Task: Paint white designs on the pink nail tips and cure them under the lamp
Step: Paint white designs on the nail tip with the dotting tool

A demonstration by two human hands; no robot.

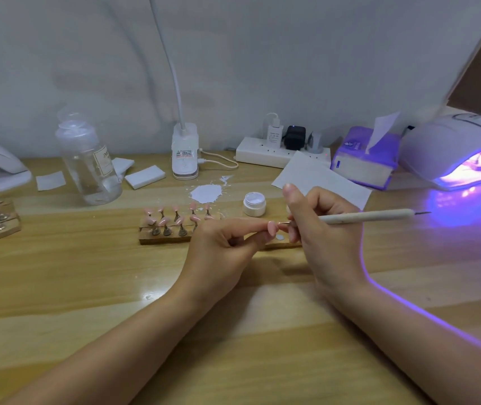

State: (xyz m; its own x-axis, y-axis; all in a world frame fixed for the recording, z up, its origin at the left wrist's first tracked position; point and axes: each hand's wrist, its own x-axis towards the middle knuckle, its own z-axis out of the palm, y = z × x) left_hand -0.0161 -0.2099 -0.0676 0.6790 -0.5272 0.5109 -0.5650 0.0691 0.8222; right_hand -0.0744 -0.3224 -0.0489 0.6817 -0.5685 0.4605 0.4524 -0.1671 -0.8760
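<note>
Bare wooden tabletop (87,287) lies open near the person. Left hand (221,252) pinches a pink nail tip (272,228); right hand (321,229) grips a slim white brush (370,216). The wooden tip rack (157,238) sits just behind, and the glowing purple lamp (461,153) far right.

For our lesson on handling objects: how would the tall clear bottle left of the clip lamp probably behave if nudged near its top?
The clear bottle stands tall on a narrow base, so it would probably tip rather than slide. Only a little liquid seems to sit at the bottom, so it is likely light. Its smooth wall may be slippery on the wooden table.
</note>
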